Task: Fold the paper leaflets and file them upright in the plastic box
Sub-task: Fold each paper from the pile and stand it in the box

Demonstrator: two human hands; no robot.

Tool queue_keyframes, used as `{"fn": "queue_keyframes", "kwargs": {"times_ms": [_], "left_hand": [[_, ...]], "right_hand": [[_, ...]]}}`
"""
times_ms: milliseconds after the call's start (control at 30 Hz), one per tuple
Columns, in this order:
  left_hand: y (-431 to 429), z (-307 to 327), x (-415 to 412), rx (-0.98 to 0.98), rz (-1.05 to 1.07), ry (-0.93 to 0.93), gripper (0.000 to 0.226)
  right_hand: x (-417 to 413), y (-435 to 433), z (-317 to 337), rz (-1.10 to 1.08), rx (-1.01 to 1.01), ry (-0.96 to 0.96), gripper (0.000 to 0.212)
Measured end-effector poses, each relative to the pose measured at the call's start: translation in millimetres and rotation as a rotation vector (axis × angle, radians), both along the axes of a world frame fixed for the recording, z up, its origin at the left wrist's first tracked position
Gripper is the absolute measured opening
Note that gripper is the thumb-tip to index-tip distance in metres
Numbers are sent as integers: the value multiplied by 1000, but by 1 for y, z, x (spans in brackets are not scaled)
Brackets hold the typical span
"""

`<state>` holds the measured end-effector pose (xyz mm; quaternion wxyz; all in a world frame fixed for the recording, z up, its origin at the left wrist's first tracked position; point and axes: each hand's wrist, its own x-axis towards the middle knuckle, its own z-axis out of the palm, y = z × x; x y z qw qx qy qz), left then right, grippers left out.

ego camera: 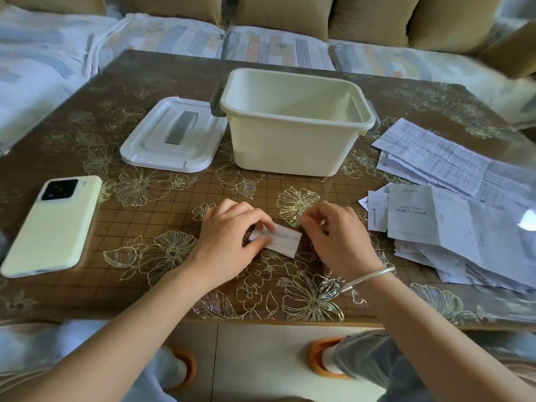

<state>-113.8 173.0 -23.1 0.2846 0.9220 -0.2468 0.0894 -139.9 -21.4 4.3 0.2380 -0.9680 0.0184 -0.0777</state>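
Table point(139, 216), floral cover. Open plastic box point(290, 146) at centre back, nothing visible inside. Loose leaflet pile point(464, 227) on the right. Lid point(174, 134) left of the box. Phone point(52, 227) far left. Left hand point(229, 239) pinches the folded leaflet point(282, 242) flat on the table near the front. Right hand point(336, 239) curled at its right end, contact unclear.

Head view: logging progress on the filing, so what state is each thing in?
plastic box: open, upright; bottom hidden.
lid: off, flat beside the box.
folded leaflet: folded small, lying flat.
left hand: pinches the folded leaflet.
right hand: fingers curled beside it; contact unclear.
leaflet pile: unfolded, loosely heaped.
phone: face down.
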Motion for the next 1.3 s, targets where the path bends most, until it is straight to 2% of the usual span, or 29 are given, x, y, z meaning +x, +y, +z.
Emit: {"fn": "queue_keyframes", "kwargs": {"times_ms": [100, 167, 267, 400, 467, 533, 600, 667, 767, 933, 1067, 1167, 1300], "left_hand": [[2, 1, 2, 1, -36, -10, 19], [4, 0, 3, 9, -60, -18, 29], [5, 0, 4, -8, -35, -5, 39], [6, 5, 8, 47, 30, 81, 67], [5, 12, 13, 113, 16, 122, 65], [7, 21, 19, 97, -9, 226, 62], [11, 33, 22, -66, -45, 382, 55], [14, 49, 26, -264, -80, 480, 36], [11, 84, 42, -359, -100, 371, 25], [-1, 143, 75, -265, -49, 38, 15], [-5, 164, 127, -234, -41, -24, 6], [-7, 166, 163, -146, 34, -27, 12], [-16, 160, 188, 117, -21, 13, 18]], "right_hand": [[3, 9, 11, 134, -201, 140, 45], [10, 14, 21, 157, -236, 264, 52], [22, 15, 35, 224, -227, 393, 45], [29, 16, 40, 290, -209, 475, 35], [32, 14, 37, 297, -201, 460, 37], [32, 10, 37, 323, -156, 424, 34], [32, 6, 43, 342, -63, 369, 31], [35, 1, 56, 359, 28, 300, 32], [48, -6, 86, 403, 62, 149, 32], [87, -16, 134, 469, 97, -40, 7], [141, -26, 156, 397, 20, -171, 5], [180, -34, 154, 287, -101, -180, 4], [208, -24, 135, 322, -373, -29, 10]]}}
